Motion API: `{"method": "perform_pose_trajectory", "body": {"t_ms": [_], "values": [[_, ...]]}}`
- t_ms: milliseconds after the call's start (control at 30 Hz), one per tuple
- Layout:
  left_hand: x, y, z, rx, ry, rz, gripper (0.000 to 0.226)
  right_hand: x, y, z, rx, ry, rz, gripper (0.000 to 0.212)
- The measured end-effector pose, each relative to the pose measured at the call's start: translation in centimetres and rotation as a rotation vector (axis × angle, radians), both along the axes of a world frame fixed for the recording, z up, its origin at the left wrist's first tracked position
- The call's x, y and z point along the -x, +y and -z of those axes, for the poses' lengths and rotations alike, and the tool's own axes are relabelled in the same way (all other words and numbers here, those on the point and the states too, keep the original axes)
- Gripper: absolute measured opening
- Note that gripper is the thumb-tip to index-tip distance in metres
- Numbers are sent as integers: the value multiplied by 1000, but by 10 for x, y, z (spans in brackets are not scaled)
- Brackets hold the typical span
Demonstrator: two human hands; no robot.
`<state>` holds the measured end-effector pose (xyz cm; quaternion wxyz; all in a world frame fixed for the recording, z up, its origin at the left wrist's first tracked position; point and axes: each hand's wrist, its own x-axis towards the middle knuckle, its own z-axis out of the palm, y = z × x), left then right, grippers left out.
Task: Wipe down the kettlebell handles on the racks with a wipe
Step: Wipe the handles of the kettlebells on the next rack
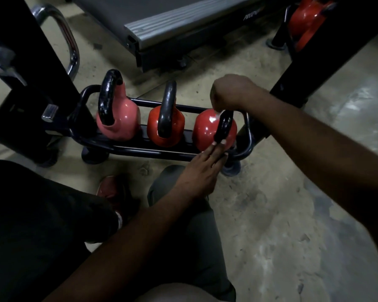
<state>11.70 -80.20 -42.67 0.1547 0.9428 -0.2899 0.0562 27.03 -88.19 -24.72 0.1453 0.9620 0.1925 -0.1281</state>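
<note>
Treadmill [183,20] lettering, upper frame, too blurred to read. Right hand [231,92] curled, pinching white wipe [217,115] at rightmost kettlebell handle [224,126]; left hand [202,168] flat, fingers straight, touching red kettlebell [204,131].

This is a gym: at the centre three kettlebells [166,118], pink and red with black handles, sit in a row on a low black tube rack [140,150], and at 12 o'clock lies the grey ribbed end of a treadmill deck [172,25]. A chrome machine handle [71,40] curves at 10 o'clock, another red kettlebell [303,20] sits in a black frame at 1 o'clock, and the floor [292,203] is bare, scuffed concrete
</note>
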Motion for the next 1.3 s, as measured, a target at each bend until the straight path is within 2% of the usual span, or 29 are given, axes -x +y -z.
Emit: {"method": "perform_pose_trajectory", "body": {"t_ms": [67,133,200,233,300,367,433,533,700,800,900,967,1033,1100,1200,1300], "values": [[-3,4,-3,59,-34,3,64,12,-22,7,-222,-36,-41,3],[-7,8,-15,280,-80,-86,61,33,-45,23,-542,-155,-42,5],[-23,11,-34,574,-65,-276,54,45,-64,47,-922,-276,129,9],[-37,12,-49,702,-9,-365,50,44,-72,57,-1130,-263,283,7],[-81,17,-68,859,157,-454,45,37,-76,71,-1572,-47,592,1],[-129,23,-87,894,366,-437,44,28,-71,83,-1922,197,824,12],[-159,20,-105,851,561,-360,41,33,-63,95,-2082,333,970,23],[-180,17,-113,809,693,-261,30,44,-58,115,-2140,418,1005,27],[-183,16,-107,902,772,-250,40,31,-53,96,-1983,244,1051,24],[-182,17,-105,935,761,-237,46,61,-55,95,-1880,69,872,19],[-184,18,-106,922,758,-227,47,98,-57,96,-1547,-283,635,1],[-187,19,-110,900,761,-225,45,103,-51,90,-1291,-460,417,9],[-190,20,-113,857,765,-223,45,92,-42,84,-876,-596,151,12],[-192,21,-114,832,771,-233,44,73,-33,79,-559,-708,51,15],[-192,20,-109,868,763,-217,42,64,-28,77,-452,-762,115,19],[-192,20,-105,914,762,-220,44,81,-29,93,-346,-726,24,20]]}}
